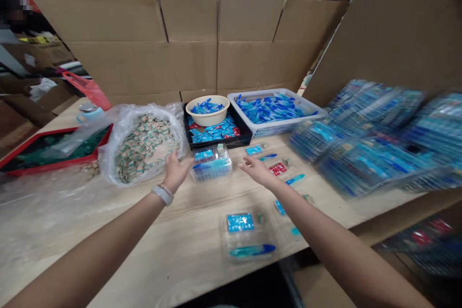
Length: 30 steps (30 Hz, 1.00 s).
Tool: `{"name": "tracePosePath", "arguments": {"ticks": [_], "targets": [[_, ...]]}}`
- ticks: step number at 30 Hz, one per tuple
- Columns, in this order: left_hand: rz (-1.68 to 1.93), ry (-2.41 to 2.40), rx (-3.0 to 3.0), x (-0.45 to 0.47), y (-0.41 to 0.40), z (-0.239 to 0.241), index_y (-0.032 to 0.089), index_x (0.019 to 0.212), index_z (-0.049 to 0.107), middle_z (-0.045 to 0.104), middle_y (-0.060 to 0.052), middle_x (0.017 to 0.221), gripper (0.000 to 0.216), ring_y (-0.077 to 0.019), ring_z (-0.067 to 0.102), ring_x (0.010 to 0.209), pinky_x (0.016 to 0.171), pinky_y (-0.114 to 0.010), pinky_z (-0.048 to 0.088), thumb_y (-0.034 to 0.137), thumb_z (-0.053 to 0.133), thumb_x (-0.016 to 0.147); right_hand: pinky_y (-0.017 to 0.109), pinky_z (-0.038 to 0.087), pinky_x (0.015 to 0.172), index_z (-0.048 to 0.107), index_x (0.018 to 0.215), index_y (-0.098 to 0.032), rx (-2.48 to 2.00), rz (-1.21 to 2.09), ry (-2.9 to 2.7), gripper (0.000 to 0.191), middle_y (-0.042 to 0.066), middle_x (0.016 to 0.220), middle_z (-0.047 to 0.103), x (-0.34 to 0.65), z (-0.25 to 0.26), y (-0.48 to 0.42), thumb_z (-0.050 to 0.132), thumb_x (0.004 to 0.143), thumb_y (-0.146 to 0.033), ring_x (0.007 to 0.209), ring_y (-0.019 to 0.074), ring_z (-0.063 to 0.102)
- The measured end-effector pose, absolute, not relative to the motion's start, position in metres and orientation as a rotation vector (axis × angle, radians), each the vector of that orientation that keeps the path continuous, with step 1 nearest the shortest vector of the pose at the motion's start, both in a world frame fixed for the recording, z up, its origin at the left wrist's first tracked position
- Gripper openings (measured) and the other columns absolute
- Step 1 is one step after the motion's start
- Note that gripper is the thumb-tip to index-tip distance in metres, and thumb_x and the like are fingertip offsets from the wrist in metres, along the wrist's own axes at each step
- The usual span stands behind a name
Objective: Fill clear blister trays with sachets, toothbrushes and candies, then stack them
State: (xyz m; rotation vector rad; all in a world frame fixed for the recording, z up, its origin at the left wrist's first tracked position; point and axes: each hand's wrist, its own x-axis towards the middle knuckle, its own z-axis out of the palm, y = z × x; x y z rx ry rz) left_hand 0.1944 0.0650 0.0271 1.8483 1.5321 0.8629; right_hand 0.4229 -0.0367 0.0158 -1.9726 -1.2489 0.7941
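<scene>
Nearest the lens, both forearms run up from the bottom corners of the frame over the table (pixel 173 250). Between them, at lower centre, lies a near pack (pixel 249 236): a clear shell with a blue sachet and a blue pen-like item inside.

**Head view, centre of frame**
- The pack (pixel 211 163), a clear plastic shell with blue contents, sits on the table just in front of the black tray (pixel 242 140).
- The left hand (pixel 176 171) is at the pack's left end, fingers spread wide and holding nothing. Whether it touches the pack cannot be told.
- The right hand (pixel 258 171) is near the pack's right end but apart from it. It is flat and empty, with the fingers extended toward the left.

**Handling (judgement)**
- The pack looks light, thin-walled and smooth, so it is likely to flex and slip.
- The lid may spring open under pressure.
- Take hold at the two short ends or along the rim, not on the lid centre.

**Surroundings**
- A bag (pixel 115 127) of small wrapped pieces lies just beside the left hand.
- A bowl (pixel 207 118) stands on the black tray.
- A basket (pixel 274 130) of blue items sits to the right of the tray.
- Blurred stacks (pixel 378 144) of packs fill the right of the frame.
- A red tray (pixel 46 166) lies at the left edge.
</scene>
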Motion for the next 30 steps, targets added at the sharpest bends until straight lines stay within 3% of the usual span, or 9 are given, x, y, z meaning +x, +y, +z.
{"name": "tracePosePath", "arguments": {"ticks": [3, 6, 8, 11, 15, 21, 26, 28, 30], "targets": [[0.73, 1.264, 2.434, 0.207, 0.053, 0.022, 0.009, 0.122, 0.036, 0.037, -0.016, 0.127, 0.067, -0.0261, 0.031, 0.119, 0.1, -0.039, 0.024, 0.045, 0.055, 0.069, 0.034, 0.038, 0.086, 0.043, 0.12, -0.009, -1.945, 0.53, -1.442, 0.048, 0.016, 0.116, 0.049, 0.419, 0.01, -0.023, 0.048, 0.076, -0.027, 0.1, 0.0212, 0.05], [0.499, 1.252, 2.699, 0.23, 0.047, 0.016, 0.012, 0.127, 0.032, 0.025, -0.016, 0.136, 0.08, -0.0306, 0.019, 0.125, 0.101, -0.045, 0.017, 0.059, 0.052, 0.064, 0.032, 0.037, 0.088, 0.041, 0.122, -0.01, -1.877, 0.358, -1.568, 0.046, 0.015, 0.115, 0.049, 0.409, 0.01, 0.016, 0.045, 0.077, -0.022, 0.101, 0.0199, 0.049], [0.367, 1.306, 2.775, 0.24, 0.047, 0.012, 0.014, 0.128, 0.031, 0.022, -0.016, 0.137, 0.085, -0.0335, 0.014, 0.126, 0.1, -0.049, 0.012, 0.065, 0.049, 0.062, 0.032, 0.037, 0.088, 0.046, 0.118, -0.009, -1.881, 0.329, -1.603, 0.041, 0.015, 0.11, 0.05, 0.404, 0.011, 0.039, 0.043, 0.078, -0.019, 0.099, 0.0199, 0.05], [0.257, 1.251, 2.86, 0.243, 0.046, 0.005, 0.019, 0.129, 0.028, 0.026, -0.012, 0.136, 0.076, -0.0311, 0.017, 0.125, 0.1, -0.048, 0.015, 0.059, 0.047, 0.068, 0.03, 0.038, 0.086, 0.058, 0.104, -0.012, -1.865, 0.352, -1.673, 0.031, 0.012, 0.103, 0.053, 0.408, 0.008, 0.055, 0.046, 0.075, -0.015, 0.094, 0.0181, 0.052], [0.29, 1.16, 2.886, 0.241, 0.045, -0.001, 0.02, 0.129, 0.027, 0.03, -0.009, 0.135, 0.065, -0.0273, 0.021, 0.125, 0.1, -0.045, 0.016, 0.046, 0.049, 0.074, 0.026, 0.039, 0.085, 0.06, 0.101, -0.015, -1.746, 0.379, -1.85, 0.03, 0.008, 0.1, 0.052, 0.42, 0.0, 0.053, 0.047, 0.074, -0.013, 0.092, 0.0151, 0.052], [0.304, 1.024, 2.745, 0.246, 0.055, 0.006, 0.018, 0.128, 0.031, 0.032, -0.013, 0.134, 0.069, -0.0297, 0.021, 0.124, 0.101, -0.046, 0.013, 0.041, 0.058, 0.069, 0.03, 0.034, 0.09, 0.056, 0.109, -0.019, -1.786, 0.442, -1.903, 0.035, 0.008, 0.11, 0.048, 0.417, 0.007, 0.057, 0.043, 0.077, -0.018, 0.101, 0.0181, 0.046], [0.609, 0.972, 2.536, 0.227, 0.031, 0.034, 0.015, 0.126, 0.033, 0.02, -0.013, 0.138, 0.071, -0.0292, 0.012, 0.127, 0.103, -0.044, 0.01, 0.041, 0.061, 0.066, 0.03, 0.035, 0.086, 0.055, 0.108, -0.02, -1.939, 0.266, -1.661, 0.033, 0.008, 0.105, 0.053, 0.422, 0.042, 0.006, 0.044, 0.078, -0.03, 0.099, 0.0206, 0.047], [0.633, 0.951, 2.322, 0.208, 0.005, 0.038, 0.017, 0.122, 0.038, 0.034, -0.011, 0.131, 0.055, -0.0254, 0.029, 0.12, 0.1, -0.038, 0.022, 0.039, 0.052, 0.073, 0.03, 0.038, 0.074, 0.062, 0.087, -0.018, -2.174, 0.244, -1.587, 0.032, 0.008, 0.081, 0.06, 0.423, 0.049, -0.047, 0.034, 0.082, -0.034, 0.08, 0.0203, 0.054], [0.378, 0.946, 2.03, 0.19, -0.023, 0.03, 0.019, 0.105, 0.052, 0.056, -0.01, 0.104, 0.037, -0.0225, 0.052, 0.095, 0.084, -0.033, 0.039, 0.038, 0.049, 0.074, 0.029, 0.037, 0.061, 0.06, 0.067, -0.019, -2.41, 0.444, -1.571, 0.04, 0.007, 0.062, 0.059, 0.416, 0.044, -0.109, 0.03, 0.083, -0.041, 0.063, 0.0198, 0.054]]}}
